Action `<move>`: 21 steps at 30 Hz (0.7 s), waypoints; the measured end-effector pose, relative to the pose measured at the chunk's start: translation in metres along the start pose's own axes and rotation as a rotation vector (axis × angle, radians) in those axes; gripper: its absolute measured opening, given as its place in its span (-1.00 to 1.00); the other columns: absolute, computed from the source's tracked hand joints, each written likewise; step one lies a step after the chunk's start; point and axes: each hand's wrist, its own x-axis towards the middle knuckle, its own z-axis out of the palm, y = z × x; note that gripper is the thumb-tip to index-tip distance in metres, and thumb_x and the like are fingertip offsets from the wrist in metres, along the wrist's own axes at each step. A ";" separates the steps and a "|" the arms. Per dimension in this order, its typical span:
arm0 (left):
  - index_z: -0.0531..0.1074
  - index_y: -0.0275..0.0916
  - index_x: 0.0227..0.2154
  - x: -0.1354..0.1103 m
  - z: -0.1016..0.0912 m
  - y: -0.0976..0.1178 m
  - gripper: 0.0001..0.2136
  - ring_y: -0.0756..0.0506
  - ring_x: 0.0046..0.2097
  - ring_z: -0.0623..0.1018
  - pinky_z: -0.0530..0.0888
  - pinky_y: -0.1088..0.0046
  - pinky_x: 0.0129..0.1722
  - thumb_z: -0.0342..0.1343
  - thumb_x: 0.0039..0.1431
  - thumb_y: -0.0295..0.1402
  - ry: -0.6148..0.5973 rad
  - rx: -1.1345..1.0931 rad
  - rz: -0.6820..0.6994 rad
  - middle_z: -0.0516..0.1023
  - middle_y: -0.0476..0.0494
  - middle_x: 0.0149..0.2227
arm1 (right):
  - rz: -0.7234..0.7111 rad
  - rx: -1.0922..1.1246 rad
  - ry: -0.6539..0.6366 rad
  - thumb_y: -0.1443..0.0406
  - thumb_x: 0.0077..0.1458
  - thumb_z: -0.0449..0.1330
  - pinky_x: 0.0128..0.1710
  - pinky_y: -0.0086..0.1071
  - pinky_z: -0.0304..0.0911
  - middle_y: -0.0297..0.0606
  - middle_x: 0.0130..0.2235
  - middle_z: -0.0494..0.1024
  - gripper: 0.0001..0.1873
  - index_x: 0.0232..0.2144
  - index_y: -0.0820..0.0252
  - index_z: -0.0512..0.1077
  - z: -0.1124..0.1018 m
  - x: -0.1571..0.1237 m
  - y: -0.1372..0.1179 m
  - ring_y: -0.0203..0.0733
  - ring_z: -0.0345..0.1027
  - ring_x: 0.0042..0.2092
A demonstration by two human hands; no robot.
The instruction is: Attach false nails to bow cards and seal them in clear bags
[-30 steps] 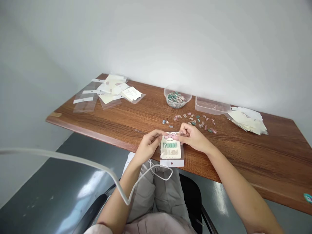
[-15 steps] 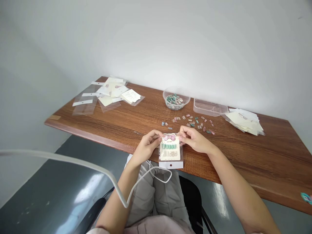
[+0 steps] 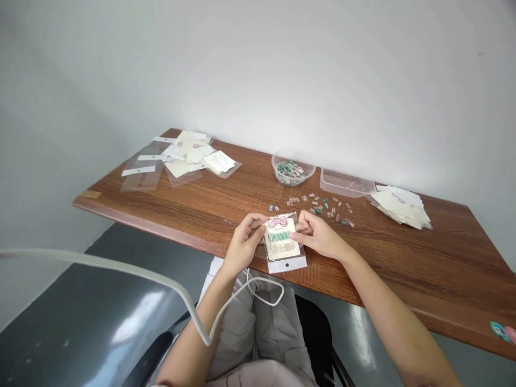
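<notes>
A clear plastic bag (image 3: pixel 287 265) with a white header strip encloses a cream card (image 3: pixel 278 257) at the table's front edge. The card bears a pink bow print and two rows of press-on nails (image 3: pixel 278 236), one green and one pale. My left hand (image 3: pixel 244 244) pinches the bag's upper left edge between thumb and fingers. On the opposite side, my right hand (image 3: pixel 322 236) grips the bag with its thumb laid over the card's right edge and its fingers curled partly out of sight. The header strip points toward my lap.
Loose nails (image 3: pixel 318 210) lie behind my hands. A round clear bowl (image 3: pixel 293 180) of nails and a clear rectangular tray (image 3: pixel 346 191) stand by the wall. Cards and bags are piled left (image 3: pixel 189 150) and right (image 3: pixel 403 209). A white cable (image 3: pixel 161 279) crosses before my left arm.
The bag has tilted slightly and moved up a little. My right thumb has shifted from its top corner down onto the card's right edge, while my left hand keeps its hold.
</notes>
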 end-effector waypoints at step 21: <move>0.23 -0.13 -0.88 -0.004 -0.008 -0.007 -0.34 -0.07 -0.52 0.50 0.51 0.36 -0.35 -0.04 0.39 -0.11 -0.019 0.095 0.085 0.47 -0.16 -0.66 | -0.091 0.007 1.450 0.10 -0.06 0.41 -0.29 -0.30 0.37 -0.28 -0.27 0.58 -0.63 -0.31 0.08 0.35 -0.051 -0.149 0.088 -0.14 0.49 -0.30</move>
